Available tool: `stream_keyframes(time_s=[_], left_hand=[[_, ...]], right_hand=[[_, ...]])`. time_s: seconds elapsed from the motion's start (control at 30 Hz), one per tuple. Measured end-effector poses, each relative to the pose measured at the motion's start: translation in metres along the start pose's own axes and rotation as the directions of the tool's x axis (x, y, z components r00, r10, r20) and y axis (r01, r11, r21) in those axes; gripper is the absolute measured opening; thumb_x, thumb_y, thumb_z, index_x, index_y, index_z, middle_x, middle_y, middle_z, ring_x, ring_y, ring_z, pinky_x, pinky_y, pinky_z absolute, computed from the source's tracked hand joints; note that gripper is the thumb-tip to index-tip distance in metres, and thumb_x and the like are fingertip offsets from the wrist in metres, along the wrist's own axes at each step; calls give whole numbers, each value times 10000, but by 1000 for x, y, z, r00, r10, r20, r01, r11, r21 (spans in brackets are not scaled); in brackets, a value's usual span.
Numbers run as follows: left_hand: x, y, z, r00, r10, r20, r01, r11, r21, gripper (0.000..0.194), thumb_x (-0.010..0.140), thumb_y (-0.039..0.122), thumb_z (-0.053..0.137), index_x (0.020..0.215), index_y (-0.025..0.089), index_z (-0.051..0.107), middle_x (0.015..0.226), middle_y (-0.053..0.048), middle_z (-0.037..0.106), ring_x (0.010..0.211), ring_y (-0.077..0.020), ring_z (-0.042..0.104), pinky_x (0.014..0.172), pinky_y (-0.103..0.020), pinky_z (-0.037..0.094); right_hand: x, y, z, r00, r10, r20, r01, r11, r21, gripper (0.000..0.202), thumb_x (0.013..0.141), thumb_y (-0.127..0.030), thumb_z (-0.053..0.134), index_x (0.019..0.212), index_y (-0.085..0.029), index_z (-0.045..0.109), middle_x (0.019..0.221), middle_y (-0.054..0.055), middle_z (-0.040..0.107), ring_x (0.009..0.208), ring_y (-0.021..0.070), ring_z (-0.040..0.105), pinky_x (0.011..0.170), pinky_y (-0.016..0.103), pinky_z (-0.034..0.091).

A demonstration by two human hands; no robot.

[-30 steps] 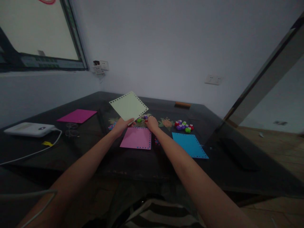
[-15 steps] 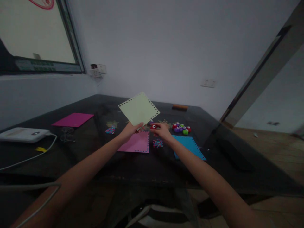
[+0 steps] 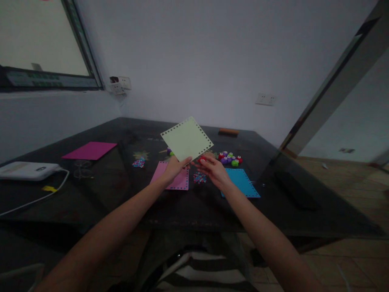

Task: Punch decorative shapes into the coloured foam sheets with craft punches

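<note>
Pink sheet (image 3: pixel 181 178): flat on the near side, partly covered, punched edge peeking out.
Blue sheet (image 3: pixel 242 181): flat too, off to the right.
Small coloured pieces (image 3: pixel 199 177): heaped between those two.
Right hand (image 3: pixel 216 172): in it comes, fingers closed around a red toy (image 3: pixel 201 159), drawn away from the others since a second ago!
Left hand (image 3: pixel 176 168): clamped on the low corner of the pale green sheet (image 3: pixel 187 140), raised, shifted rightward.
Meaning: toy and sheet now meet side by side, contact unclear, both hands occupied.
Toy cluster (image 3: pixel 230 159): farther back, right, unmoved.
</note>
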State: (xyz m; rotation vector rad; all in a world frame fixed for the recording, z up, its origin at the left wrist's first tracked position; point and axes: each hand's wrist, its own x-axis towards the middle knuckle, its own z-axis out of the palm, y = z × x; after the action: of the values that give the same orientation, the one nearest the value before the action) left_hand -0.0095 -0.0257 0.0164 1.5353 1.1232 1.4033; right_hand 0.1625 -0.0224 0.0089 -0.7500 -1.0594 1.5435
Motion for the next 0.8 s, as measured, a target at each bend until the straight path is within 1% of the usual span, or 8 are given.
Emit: stream_keyframes(time_s=[0.1,0.17,0.3,0.37,0.47,0.6,0.67,0.8], left_hand=[[-1,5,2,1000,6,-24,-6,1000,14,207,718,336,648,773,137,648,742,-92,689,629,-197,605,623,-325,483],[-2,7,3,999,18,-27,-18,1000,15,217,716,334,644,803,136,648,756,-95,693,667,-209,619,643,-333,492],[-3,6,5,999,37,-31,-36,998,44,207,715,335,638,762,134,640,711,-97,682,746,-230,631,688,-349,502],[-3,4,5,998,44,-43,-42,998,52,193,707,327,645,720,136,630,726,-107,679,814,-247,633,730,-368,504],[-3,4,5,997,56,-45,-54,997,55,186,698,319,654,713,137,621,749,-114,679,900,-270,626,781,-395,499],[-4,5,6,998,56,-34,-54,997,59,200,697,336,656,712,140,617,749,-113,685,905,-274,628,786,-403,503],[-4,5,7,997,61,-44,-59,997,55,211,688,336,666,751,138,625,780,-114,693,912,-272,631,796,-402,503],[-4,5,8,994,95,-56,-93,995,32,296,677,316,676,904,132,630,882,-115,705,953,-263,630,852,-404,490]], right_hand=[[-4,2,4,999,-43,1,43,998,53,326,599,-239,809,867,-173,635,921,52,694,894,224,684,826,370,547],[-5,3,6,998,-58,1,58,995,81,337,580,-232,817,861,-173,641,900,48,698,906,226,679,854,392,538],[-6,7,8,998,-66,-3,66,992,112,358,558,-218,826,863,-170,643,857,39,703,885,214,678,884,420,525],[-6,8,8,998,-69,-3,69,991,118,359,556,-218,827,861,-171,643,846,33,702,867,207,680,886,423,525],[-6,7,9,998,-69,-7,70,989,130,357,549,-217,830,849,-170,641,829,25,699,837,196,681,881,423,528],[-9,6,10,996,-84,-22,86,987,135,356,547,-218,830,843,-171,637,814,15,691,824,188,677,877,423,528],[-9,6,11,995,-91,-26,94,989,118,360,550,-225,826,852,-174,638,827,18,689,840,194,673,868,424,529],[-10,5,12,994,-101,-49,106,989,100,375,538,-233,826,860,-182,642,836,18,690,827,191,670,834,407,540]])
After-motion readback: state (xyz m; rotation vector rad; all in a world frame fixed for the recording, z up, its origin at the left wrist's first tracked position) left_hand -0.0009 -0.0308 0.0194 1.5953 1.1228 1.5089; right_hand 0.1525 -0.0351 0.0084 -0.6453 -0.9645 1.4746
